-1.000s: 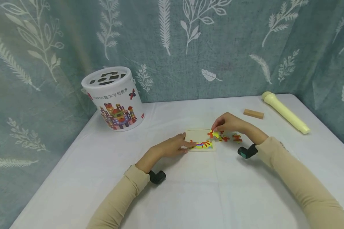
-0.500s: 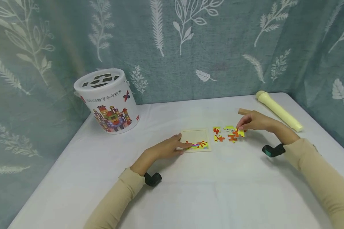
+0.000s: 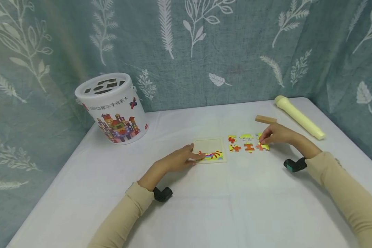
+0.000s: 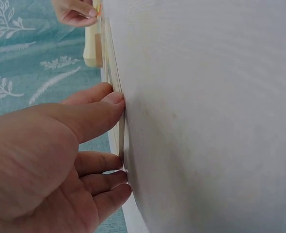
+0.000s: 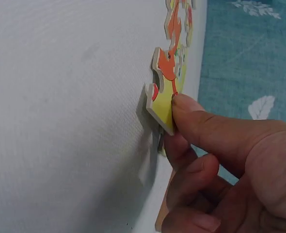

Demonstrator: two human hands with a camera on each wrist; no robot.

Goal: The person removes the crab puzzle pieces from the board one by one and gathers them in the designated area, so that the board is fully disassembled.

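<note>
Now the right hand (image 3: 277,133) has carried its pinched yellow-and-orange jigsaw piece (image 5: 163,108) from the pale wooden frame (image 3: 208,144), touched by the relaxed, straight-fingered left hand (image 3: 180,159), rightward to five similar loose pieces (image 3: 249,147), leaving the frame's upper part unfilled.

Top-right puzzle piece (image 3: 258,135) partly behind right hand (image 3: 276,133), 2 sleeves (image 3: 124,217) cropped at edges

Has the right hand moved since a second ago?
Yes. Against the wooden block in the head view, the right hand has gone rightward, away from the frame.
</note>
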